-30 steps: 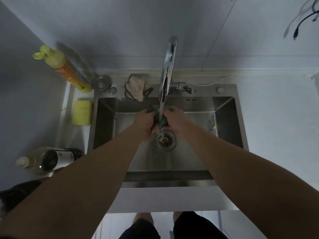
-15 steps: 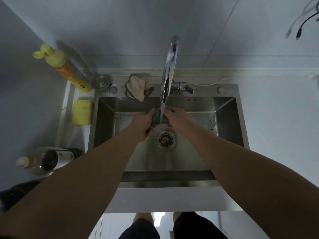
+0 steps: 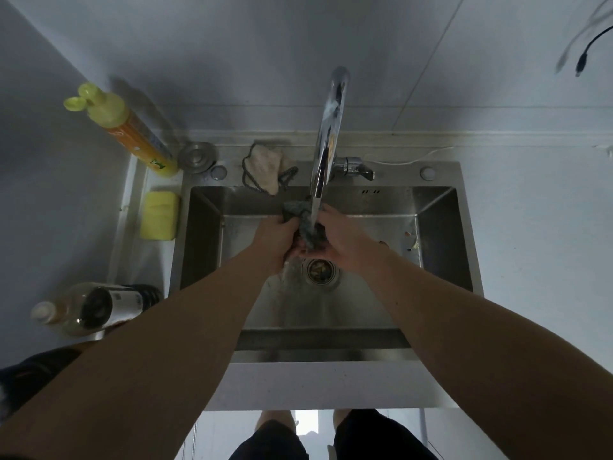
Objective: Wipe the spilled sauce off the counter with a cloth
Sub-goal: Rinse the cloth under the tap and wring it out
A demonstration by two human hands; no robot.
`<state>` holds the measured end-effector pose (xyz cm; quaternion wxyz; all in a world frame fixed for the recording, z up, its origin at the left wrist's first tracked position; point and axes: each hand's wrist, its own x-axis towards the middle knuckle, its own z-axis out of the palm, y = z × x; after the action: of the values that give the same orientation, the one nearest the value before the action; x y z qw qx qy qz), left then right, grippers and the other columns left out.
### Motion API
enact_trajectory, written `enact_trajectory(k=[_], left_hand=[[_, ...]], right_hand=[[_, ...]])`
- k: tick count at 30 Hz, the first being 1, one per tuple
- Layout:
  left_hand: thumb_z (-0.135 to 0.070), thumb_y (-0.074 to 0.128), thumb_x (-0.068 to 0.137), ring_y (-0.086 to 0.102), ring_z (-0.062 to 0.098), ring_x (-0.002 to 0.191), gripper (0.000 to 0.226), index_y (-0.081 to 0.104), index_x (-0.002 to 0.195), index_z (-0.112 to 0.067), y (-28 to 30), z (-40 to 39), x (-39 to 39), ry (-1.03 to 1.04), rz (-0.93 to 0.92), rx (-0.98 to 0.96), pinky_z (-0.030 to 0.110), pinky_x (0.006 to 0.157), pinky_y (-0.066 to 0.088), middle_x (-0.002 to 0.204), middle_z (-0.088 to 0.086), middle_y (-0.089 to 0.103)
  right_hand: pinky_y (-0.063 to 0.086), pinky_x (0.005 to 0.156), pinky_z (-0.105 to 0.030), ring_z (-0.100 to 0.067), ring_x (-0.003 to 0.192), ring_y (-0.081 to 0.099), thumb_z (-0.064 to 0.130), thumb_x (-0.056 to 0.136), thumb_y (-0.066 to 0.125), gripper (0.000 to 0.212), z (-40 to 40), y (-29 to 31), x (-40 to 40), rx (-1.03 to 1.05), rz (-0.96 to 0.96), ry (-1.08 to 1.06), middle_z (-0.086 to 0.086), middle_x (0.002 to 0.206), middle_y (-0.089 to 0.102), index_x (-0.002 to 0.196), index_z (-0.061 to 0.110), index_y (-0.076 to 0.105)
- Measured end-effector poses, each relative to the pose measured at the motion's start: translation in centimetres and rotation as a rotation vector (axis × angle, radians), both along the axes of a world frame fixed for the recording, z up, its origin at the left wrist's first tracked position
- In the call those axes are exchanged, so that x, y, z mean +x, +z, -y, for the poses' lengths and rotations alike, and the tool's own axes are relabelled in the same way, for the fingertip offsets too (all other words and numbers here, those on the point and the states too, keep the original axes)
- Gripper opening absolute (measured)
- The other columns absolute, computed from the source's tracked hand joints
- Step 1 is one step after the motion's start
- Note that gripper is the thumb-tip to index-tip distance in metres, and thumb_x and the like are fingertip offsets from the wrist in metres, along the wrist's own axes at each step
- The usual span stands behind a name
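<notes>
A dark grey cloth (image 3: 303, 224) is bunched between both hands over the steel sink (image 3: 434, 207), under water running from the chrome faucet (image 3: 330, 127). My left hand (image 3: 277, 239) grips the cloth's left side. My right hand (image 3: 345, 239) grips its right side. Part of the cloth sticks up behind my left hand. No sauce shows on the counter (image 3: 537, 227).
A yellow-capped orange bottle (image 3: 122, 127), a yellow sponge (image 3: 159, 214) and a clear bottle (image 3: 83, 308) stand left of the sink. A pale rag (image 3: 265, 167) lies on the sink's back ledge. Small scraps (image 3: 411, 242) lie in the basin's right side, the drain (image 3: 320, 268) below my hands.
Both hands have shifted and rubbed the cloth under the stream; more of the cloth now sticks up behind my left hand.
</notes>
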<state>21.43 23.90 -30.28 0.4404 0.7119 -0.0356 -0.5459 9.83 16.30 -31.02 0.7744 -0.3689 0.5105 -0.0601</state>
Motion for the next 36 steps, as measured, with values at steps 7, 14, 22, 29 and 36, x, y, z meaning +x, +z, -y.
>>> enact_trajectory(k=[7, 14, 22, 29, 36], left_hand=[[-0.018, 0.046, 0.104, 0.07, 0.034, 0.094, 0.029, 0.062, 0.12, 0.002, 0.9, 0.3, -0.5, 0.198, -0.318, -0.015, 0.047, 0.083, 0.062, 0.108, 0.021, 0.068], [-0.009, 0.052, 0.104, 0.071, 0.034, 0.095, 0.031, 0.065, 0.125, 0.009, 1.2, 1.1, -1.1, 0.201, -0.34, -0.025, 0.039, 0.073, 0.064, 0.125, 0.028, 0.067], [-0.036, 0.054, 0.103, 0.066, 0.02, 0.059, 0.032, 0.067, 0.099, -0.007, 2.1, 0.7, -0.8, 0.154, -0.538, -0.043, 0.025, 0.049, 0.05, 0.082, 0.009, 0.07], [-0.03, 0.062, 0.101, 0.062, 0.019, 0.061, 0.021, 0.066, 0.104, -0.009, 1.7, 0.6, -1.0, 0.098, -0.454, 0.084, 0.025, 0.047, 0.052, 0.09, 0.012, 0.068], [-0.048, 0.05, 0.104, 0.071, 0.03, 0.086, 0.045, 0.064, 0.114, -0.006, 2.1, 0.5, -0.9, 0.215, -0.505, 0.04, 0.04, 0.076, 0.061, 0.103, 0.016, 0.07]], right_hand=[[0.061, 0.087, -0.052, -0.035, 0.089, 0.072, 0.024, 0.099, 0.055, 0.022, -0.1, 0.0, 0.6, -0.308, -0.188, 0.092, -0.011, 0.094, 0.076, 0.097, 0.016, 0.075], [0.059, 0.084, -0.045, -0.028, 0.092, 0.068, 0.035, 0.097, 0.068, 0.026, 0.4, -0.9, 0.3, -0.266, -0.199, -0.133, -0.01, 0.102, 0.071, 0.112, 0.014, 0.068], [0.056, 0.067, -0.038, -0.022, 0.074, 0.067, 0.019, 0.1, 0.062, 0.024, 3.7, -0.8, -1.7, -0.236, -0.3, -0.506, -0.013, 0.094, 0.073, 0.124, 0.014, 0.062], [0.048, 0.061, -0.032, -0.016, 0.067, 0.055, 0.01, 0.098, 0.061, 0.029, 6.0, 0.5, -1.9, -0.322, -0.196, -0.498, -0.001, 0.084, 0.062, 0.124, 0.018, 0.069], [0.038, 0.061, -0.034, -0.017, 0.067, 0.049, 0.021, 0.095, 0.058, 0.014, 4.5, 1.4, -1.2, -0.481, -0.321, -0.376, 0.003, 0.069, 0.054, 0.088, 0.025, 0.069]])
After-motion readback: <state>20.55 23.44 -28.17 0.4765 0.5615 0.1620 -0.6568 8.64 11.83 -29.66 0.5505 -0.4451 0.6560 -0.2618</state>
